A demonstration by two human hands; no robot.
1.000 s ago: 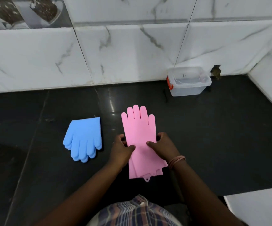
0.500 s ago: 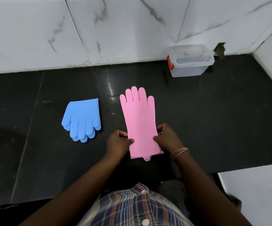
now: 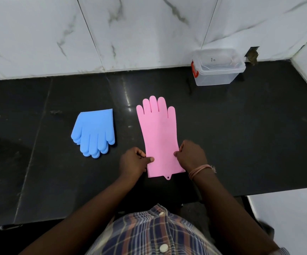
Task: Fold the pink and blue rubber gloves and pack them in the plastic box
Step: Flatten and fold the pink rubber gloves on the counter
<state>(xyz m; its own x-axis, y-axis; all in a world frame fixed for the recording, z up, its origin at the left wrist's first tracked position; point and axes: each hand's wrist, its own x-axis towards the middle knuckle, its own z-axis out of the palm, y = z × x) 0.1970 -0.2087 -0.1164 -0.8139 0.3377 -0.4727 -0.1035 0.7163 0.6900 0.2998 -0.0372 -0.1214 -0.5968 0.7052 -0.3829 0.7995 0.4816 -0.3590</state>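
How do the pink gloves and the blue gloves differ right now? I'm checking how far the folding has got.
The blue gloves are already folded short, fingers toward the person; the pink gloves lie full length, fingers toward the wall. Nothing touches the blue gloves, while the left hand and right hand pinch the pink gloves' side edges near the cuff. Both lie flat on the black counter, outside the plastic box.

I see a black stone table (image 3: pixel 241 135) backed by white marble wall tiles (image 3: pixel 139 34), a plaid shirt (image 3: pixel 152 234), and a wrist band (image 3: pixel 200 170).
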